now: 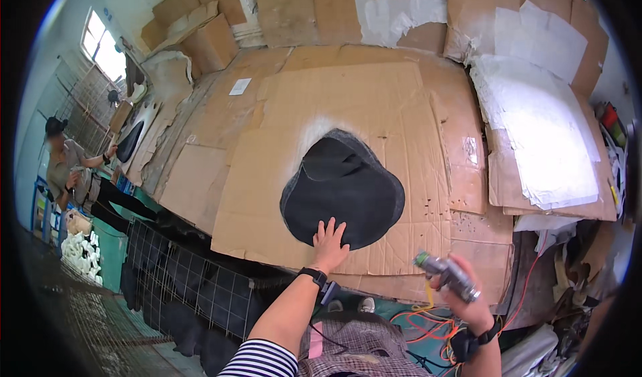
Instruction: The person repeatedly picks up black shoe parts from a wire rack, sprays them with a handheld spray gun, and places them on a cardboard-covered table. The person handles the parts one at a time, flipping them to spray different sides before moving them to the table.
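A black, rounded, saddle-shaped stack of sheet pieces (pixel 348 200) lies on a large cardboard sheet (pixel 254 196). Its upper part is folded over, and greyish fuzzy edges show along the rim. My left hand (pixel 329 245) rests on its near edge with fingers stretched and spread. To the right, off the cardboard's near edge, my right hand (pixel 468 297) is closed round a metal spray gun (pixel 449 277) with a green tip, which points up and left. A yellow hose (pixel 426 295) hangs below the gun. The right hand is slightly blurred.
Cardboard walls (pixel 287 16) with torn paper rise behind the table. A white sheet (pixel 542 130) covers a surface at right. Orange hoses (pixel 428 323) lie on the floor. A wire rack (pixel 194 277) with black pieces stands at near left. Another person (pixel 73 163) works at far left.
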